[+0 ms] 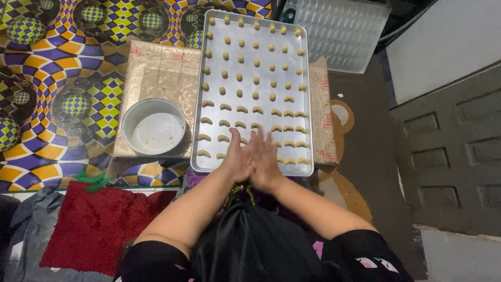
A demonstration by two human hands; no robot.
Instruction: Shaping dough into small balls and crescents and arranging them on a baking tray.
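Pressing palm to palm, the left hand (pixel 237 159) and the right hand (pixel 266 159) meet over the near edge of a metal baking tray (pixel 297 94), fingers flat and stretched away from the body. Whether a bit of dough sits between the palms cannot be told; neither hand shows a closed grasp on anything.

In this head view the tray is a long rectangle whose long axis runs away from the person, tilted slightly to the right at the far end. It rests on a beige patterned cloth (pixel 156 73). Its far half carries small round dough pieces (pixel 241 63); its near half carries crescent-shaped dough pieces (pixel 225 107) in rows, each lying crosswise with the tips pointing down toward the person. The hands cover part of the nearest rows.

Just left of the tray, on the same cloth, stands a white bowl (pixel 153 127), nearly bare inside. A red mat (pixel 94 224) lies nearer the person on the left, and a second tray (pixel 342 31) lies beyond on the right.
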